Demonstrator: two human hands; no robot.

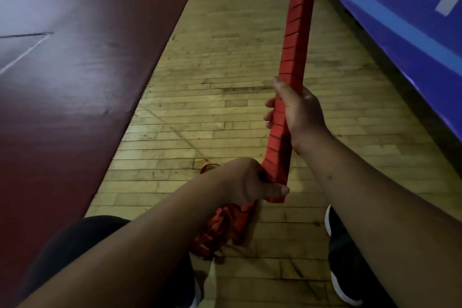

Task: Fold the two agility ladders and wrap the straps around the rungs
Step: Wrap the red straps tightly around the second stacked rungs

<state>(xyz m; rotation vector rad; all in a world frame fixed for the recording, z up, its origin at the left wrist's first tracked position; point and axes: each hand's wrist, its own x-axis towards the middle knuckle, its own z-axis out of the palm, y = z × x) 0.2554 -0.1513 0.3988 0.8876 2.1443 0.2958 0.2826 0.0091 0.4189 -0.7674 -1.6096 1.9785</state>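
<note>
your right hand [300,112] is wrapped round the middle of the stacked red rungs [291,40], thumb lying up one face and fingertips showing on the far side. your left hand [246,181] grips the near end of the same stack, thumb pressed across its edge. the stack runs as one long bar up and away from you, its far end leaving the top of the view close beside the blue banner [400,20]. below your left hand a loose bunch of red straps [220,227] hangs toward the wooden floor [225,82]; in this dim light it is hard to tell whether it touches the boards. the floor is a narrowing lane, bounded left by the straight edge of the maroon mat [75,70] and right by the banner's lower edge. most open boards lie between stack and mat. your black shoe [337,252] sits just right of the bar's near end.
</note>
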